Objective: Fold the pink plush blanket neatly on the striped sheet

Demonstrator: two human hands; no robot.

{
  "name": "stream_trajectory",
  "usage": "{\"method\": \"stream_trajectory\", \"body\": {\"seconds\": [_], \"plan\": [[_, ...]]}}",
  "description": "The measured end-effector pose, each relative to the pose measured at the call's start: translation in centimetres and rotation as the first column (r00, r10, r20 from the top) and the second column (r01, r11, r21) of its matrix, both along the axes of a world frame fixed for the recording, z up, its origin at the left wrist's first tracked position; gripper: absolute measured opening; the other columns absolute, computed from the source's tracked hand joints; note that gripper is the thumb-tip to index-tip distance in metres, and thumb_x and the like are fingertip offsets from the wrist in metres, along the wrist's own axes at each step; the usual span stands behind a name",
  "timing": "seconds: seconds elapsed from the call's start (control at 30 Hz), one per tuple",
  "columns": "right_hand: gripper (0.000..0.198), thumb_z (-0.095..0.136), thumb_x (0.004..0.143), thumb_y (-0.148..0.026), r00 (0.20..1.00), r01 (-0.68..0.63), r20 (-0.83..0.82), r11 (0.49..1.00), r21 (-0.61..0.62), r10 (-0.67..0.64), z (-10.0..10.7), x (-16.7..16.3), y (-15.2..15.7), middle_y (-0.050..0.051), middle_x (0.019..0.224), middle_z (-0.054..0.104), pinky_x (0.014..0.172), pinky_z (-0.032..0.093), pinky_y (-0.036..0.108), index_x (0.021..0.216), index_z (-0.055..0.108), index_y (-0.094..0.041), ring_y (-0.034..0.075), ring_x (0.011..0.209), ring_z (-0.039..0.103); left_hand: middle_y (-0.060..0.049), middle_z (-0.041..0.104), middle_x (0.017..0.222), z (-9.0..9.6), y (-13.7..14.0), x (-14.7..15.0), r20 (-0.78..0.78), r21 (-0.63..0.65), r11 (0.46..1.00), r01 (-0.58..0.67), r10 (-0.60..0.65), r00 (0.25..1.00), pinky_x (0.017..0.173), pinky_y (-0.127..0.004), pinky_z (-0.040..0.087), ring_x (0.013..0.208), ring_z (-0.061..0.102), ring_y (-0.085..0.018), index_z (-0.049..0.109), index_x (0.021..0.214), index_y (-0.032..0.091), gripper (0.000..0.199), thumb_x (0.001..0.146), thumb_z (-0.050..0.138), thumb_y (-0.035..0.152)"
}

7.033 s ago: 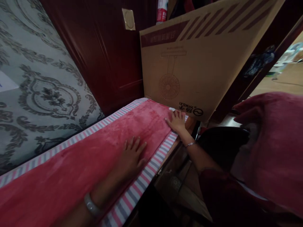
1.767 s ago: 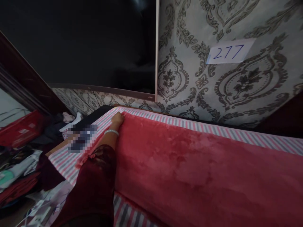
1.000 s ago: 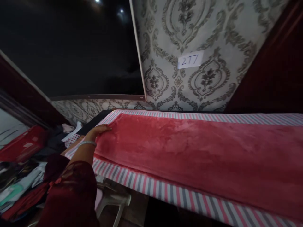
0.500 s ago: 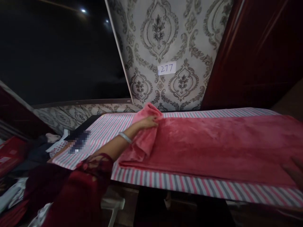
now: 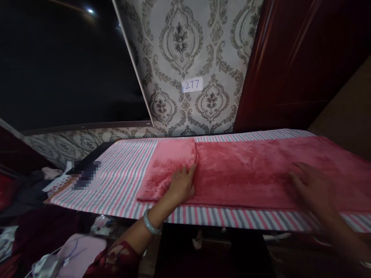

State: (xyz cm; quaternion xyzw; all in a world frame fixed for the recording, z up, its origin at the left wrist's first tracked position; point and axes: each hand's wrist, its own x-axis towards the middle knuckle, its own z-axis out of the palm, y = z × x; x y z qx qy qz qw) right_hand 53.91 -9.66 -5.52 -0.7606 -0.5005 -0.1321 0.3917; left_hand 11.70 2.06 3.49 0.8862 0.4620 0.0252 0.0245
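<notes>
A pink plush blanket (image 5: 243, 173) lies long and flat across a striped cloth (image 5: 121, 170). Its left end is turned over into a folded flap (image 5: 171, 154) whose edge runs front to back. My left hand (image 5: 182, 183) rests on this flap near its edge, fingers spread on the pile, a pale bangle on the wrist. Over the right half of the blanket is my right hand (image 5: 313, 189), blurred by motion, thumb and fingers apart with nothing held. Whether it touches the blanket I cannot tell.
Behind the table stand a large dark television (image 5: 72, 69) and a patterned wall with a paper label (image 5: 192, 84) reading 277. A dark red panel (image 5: 278, 69) rises at back right. Clothes (image 5: 29, 189) are heaped at left; a pink stool-like surface (image 5: 84, 251) is below.
The flap, bunched under my left hand before, now lies flat. That hand has come nearer, toward the front edge. My right hand has moved left from the frame's edge. The view has shifted right.
</notes>
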Motion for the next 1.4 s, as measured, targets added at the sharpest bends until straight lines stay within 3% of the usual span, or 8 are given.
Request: {"method": "stream_trajectory", "body": {"seconds": [0.13,0.23,0.3,0.5,0.67,0.93,1.1,1.4], "plan": [[0.040,0.060,0.089,-0.032,0.757,-0.380,-0.557,0.924,0.050,0.342,3.2,-10.2,7.7,0.018,0.116,0.070,0.086,0.056,0.040,0.127,0.065,-0.018,0.027,0.094,0.070,-0.023,0.057,0.126,0.3,-1.7,-0.5,-0.011,-0.019,0.998,-0.066,0.065,0.998,0.089,-0.050,0.047,0.108,0.063,-0.038,0.032,0.156,0.024,0.076,0.083,0.052,0.021],[0.048,0.059,0.089,-0.025,0.467,-0.546,-0.807,0.835,0.059,0.362,4.8,-16.9,12.6,0.012,0.101,0.073,0.075,0.061,0.036,0.136,0.058,-0.015,0.023,0.079,0.072,-0.022,0.056,0.127,-0.5,-2.8,-0.2,0.010,-0.014,0.997,-0.077,0.077,0.997,0.083,-0.046,0.049,0.106,0.063,-0.035,0.032,0.156,0.024,0.075,0.084,0.051,0.018],[0.051,0.057,0.091,-0.022,0.399,-0.580,-0.865,0.814,0.017,0.302,5.6,-20.0,15.1,0.010,0.100,0.073,0.071,0.061,0.032,0.142,0.053,-0.015,0.018,0.073,0.071,-0.020,0.056,0.125,-1.8,-3.5,-0.1,0.043,0.033,0.998,-0.048,0.046,0.998,0.082,-0.045,0.050,0.106,0.062,-0.034,0.034,0.155,0.024,0.074,0.083,0.053,0.019],[0.054,0.051,0.096,-0.023,0.537,-0.565,-0.824,0.801,-0.196,0.178,7.1,-23.7,20.9,0.010,0.106,0.073,0.061,0.060,0.030,0.150,0.044,-0.017,0.016,0.065,0.070,-0.014,0.059,0.116,-6.2,-4.5,-1.0,0.245,0.306,0.951,-0.052,-0.026,0.969,0.085,-0.042,0.051,0.102,0.059,-0.028,0.046,0.143,0.018,0.067,0.078,0.051,0.005],[0.053,0.062,0.091,-0.022,0.660,-0.508,-0.722,0.832,-0.224,0.209,7.2,-24.9,24.7,0.014,0.120,0.071,0.080,0.060,0.036,0.143,0.054,-0.015,0.026,0.094,0.072,-0.012,0.063,0.110,-8.0,-3.7,-1.5,0.314,0.497,0.868,0.016,-0.197,0.929,0.083,-0.040,0.052,0.096,0.060,-0.025,0.052,0.135,0.017,0.064,0.074,0.047,-0.001],[0.061,0.051,0.085,-0.004,0.757,-0.484,-0.545,0.870,-0.097,0.360,7.4,-25.2,26.7,0.007,0.131,0.067,0.104,0.049,0.030,0.142,0.058,-0.021,0.020,0.116,0.065,-0.013,0.065,0.111,-5.1,-3.5,-1.2,0.396,0.688,0.725,0.020,-0.399,0.827,0.090,-0.038,0.053,0.103,0.060,-0.024,0.053,0.133,0.015,0.059,0.078,0.042,-0.003],[0.063,0.052,0.085,-0.011,0.845,-0.388,-0.408,0.922,-0.021,0.346,6.5,-20.2,25.1,0.010,0.136,0.063,0.110,0.045,0.037,0.147,0.053,-0.019,0.025,0.123,0.061,-0.014,0.066,0.112,-3.9,-4.3,2.0,0.385,0.624,0.769,0.139,-0.457,0.802,0.088,-0.040,0.054,0.100,0.062,-0.024,0.053,0.133,0.016,0.051,0.085,0.042,0.002],[0.066,0.060,0.086,-0.021,0.831,-0.392,-0.478,0.909,-0.140,0.285,2.4,-17.5,23.5,0.013,0.145,0.057,0.111,0.044,0.037,0.150,0.047,-0.014,0.026,0.129,0.057,-0.015,0.066,0.114,-8.5,-4.9,4.7,0.390,0.611,0.775,0.162,-0.473,0.790,0.079,-0.036,0.055,0.097,0.063,-0.024,0.053,0.130,0.014,0.040,0.090,0.049,0.009]]}}
